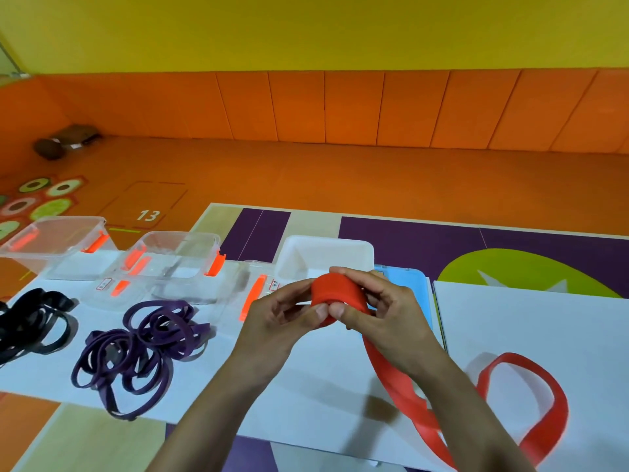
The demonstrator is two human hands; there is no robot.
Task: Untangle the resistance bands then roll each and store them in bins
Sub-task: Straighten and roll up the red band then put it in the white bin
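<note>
Both hands pinch red band roll: left hand [282, 311], right hand [377, 308]. Red band [337, 291] looks soft, springy; grip roll edges, keep tension on tail.

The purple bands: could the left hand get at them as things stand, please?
Probably, though not at once: the left hand and the right hand hold the red roll, so it must let go first. Nothing lies between it and the purple bands.

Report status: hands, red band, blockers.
Left hand and right hand gripping red band roll. Partly rolled, tail loose on sheet. Purple bands, black bands tangled. Nothing blocking.
</note>
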